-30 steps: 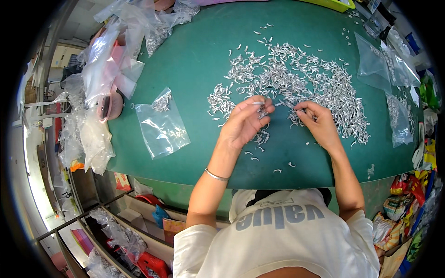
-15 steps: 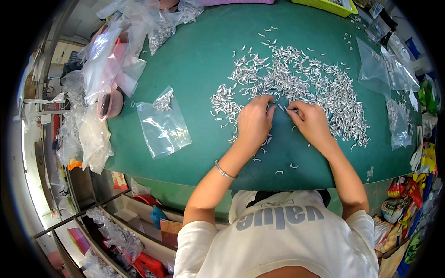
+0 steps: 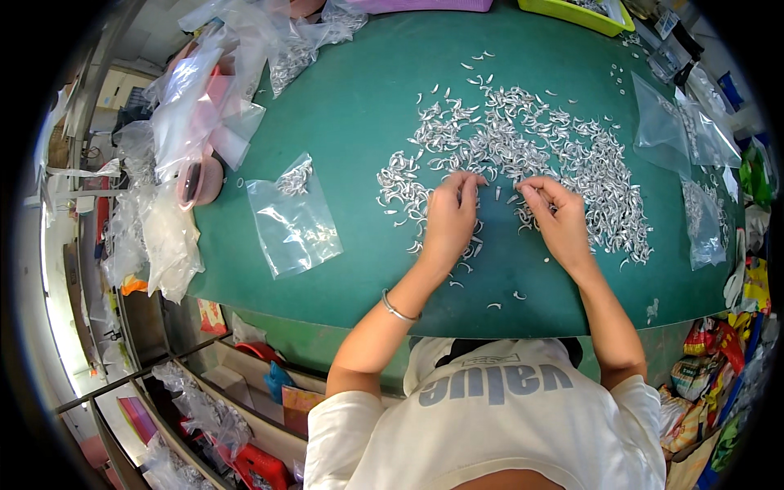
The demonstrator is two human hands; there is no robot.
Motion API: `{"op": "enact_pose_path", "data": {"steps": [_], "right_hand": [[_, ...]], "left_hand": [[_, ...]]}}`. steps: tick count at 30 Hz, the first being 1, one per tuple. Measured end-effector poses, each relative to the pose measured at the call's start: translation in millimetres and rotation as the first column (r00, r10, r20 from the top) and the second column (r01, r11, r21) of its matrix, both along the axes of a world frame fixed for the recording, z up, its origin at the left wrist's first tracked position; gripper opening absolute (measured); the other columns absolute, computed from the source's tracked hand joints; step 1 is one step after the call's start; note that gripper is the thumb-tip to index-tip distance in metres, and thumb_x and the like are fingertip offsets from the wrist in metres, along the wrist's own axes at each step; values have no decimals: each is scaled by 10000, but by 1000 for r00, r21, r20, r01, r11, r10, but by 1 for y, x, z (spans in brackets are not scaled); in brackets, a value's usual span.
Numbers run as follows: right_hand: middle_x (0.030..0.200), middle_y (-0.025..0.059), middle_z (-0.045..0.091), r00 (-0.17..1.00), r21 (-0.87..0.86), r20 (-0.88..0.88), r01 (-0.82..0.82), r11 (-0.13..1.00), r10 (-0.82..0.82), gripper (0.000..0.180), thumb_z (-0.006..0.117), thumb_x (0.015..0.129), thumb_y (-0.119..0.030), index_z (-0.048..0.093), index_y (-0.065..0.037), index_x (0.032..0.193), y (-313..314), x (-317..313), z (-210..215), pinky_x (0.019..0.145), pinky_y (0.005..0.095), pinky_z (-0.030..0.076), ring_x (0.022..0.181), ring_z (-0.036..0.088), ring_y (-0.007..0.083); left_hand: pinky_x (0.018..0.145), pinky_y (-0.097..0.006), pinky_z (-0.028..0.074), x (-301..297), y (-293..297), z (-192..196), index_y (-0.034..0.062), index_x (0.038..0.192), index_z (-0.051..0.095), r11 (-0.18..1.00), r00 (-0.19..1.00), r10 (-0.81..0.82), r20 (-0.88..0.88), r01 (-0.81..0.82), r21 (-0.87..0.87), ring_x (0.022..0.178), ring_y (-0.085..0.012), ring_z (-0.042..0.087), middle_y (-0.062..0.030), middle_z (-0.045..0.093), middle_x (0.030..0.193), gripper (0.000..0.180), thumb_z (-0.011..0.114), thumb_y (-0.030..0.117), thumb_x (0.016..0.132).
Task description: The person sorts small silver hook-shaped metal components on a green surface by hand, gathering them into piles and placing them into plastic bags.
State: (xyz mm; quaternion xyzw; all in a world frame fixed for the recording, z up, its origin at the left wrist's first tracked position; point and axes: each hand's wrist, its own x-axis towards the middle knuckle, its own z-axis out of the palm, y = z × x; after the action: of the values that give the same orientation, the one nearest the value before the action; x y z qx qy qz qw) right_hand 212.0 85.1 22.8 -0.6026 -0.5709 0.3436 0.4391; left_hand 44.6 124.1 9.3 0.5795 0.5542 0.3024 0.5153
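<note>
Many small curved silver metal pieces (image 3: 604,171) lie in a wide loose heap on a green table (image 3: 376,98). At the near left part of the heap, my left hand (image 3: 452,214) is closed, fingertips pinched together by the pieces. My right hand (image 3: 562,214) is also closed, its thumb and index finger meeting at the heap's near middle. Whatever either pinch holds is too small to make out. Between the hands lies a single silver piece (image 3: 498,193), apart from the others. A clear plastic bag (image 3: 298,233) with some pieces at its top lies flat to the left.
Plastic bags and a pink container (image 3: 204,181) crowd the table's left edge. More clear bags (image 3: 704,224) lie along the right side. A yellow-green tray (image 3: 584,15) and a purple basket (image 3: 425,4) stand at the far edge. Shelving compartments (image 3: 245,388) sit below the near left edge.
The hands have drawn slightly apart, the right one shifting a little right. A single silver piece now shows on the table between them. The whole view has shifted slightly.
</note>
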Motion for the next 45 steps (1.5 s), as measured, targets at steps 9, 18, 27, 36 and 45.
{"op": "enact_pose_path", "data": {"steps": [9,18,27,36,45], "right_hand": [[505,-47,370,1000,-89,-18,-10,996,9,95,594,859,-86,642,-11,892,-22,19,-7,449,230,245,487,297,27],[559,-95,387,772,-363,-615,-99,927,-159,153,535,910,-120,633,-3,912,-41,38,8,473,192,211,512,280,-16],[740,86,599,816,-82,448,-369,926,365,284,638,790,-198,593,-138,1064,-40,-32,3,558,421,431,647,577,314],[653,85,606,884,-69,378,-270,960,276,131,680,756,-133,622,-98,869,-46,-25,0,468,369,413,518,560,250],[709,74,609,821,7,415,-434,901,392,167,658,775,-151,599,-85,916,-58,-58,-5,507,379,436,611,587,275]], "left_hand": [[587,-397,460,15,14,-11,14,800,603,850,845,115,-523,189,492,665,-307,593,-116,607,808,129,635,138,804],[694,-290,445,-25,2,2,24,875,511,847,119,429,895,292,-444,804,-171,491,-52,492,837,98,487,118,886],[434,-162,368,-76,-48,2,-42,1174,456,712,-389,701,598,334,-618,676,-94,483,-158,495,1120,359,400,-77,821],[682,-297,459,-83,-104,-5,5,1095,513,755,-180,650,738,41,-654,713,-156,502,-119,524,1030,201,450,43,908],[450,-182,361,-58,-100,43,7,1144,514,472,-88,865,493,-186,-862,668,-65,460,-43,514,891,236,489,97,927]]}}
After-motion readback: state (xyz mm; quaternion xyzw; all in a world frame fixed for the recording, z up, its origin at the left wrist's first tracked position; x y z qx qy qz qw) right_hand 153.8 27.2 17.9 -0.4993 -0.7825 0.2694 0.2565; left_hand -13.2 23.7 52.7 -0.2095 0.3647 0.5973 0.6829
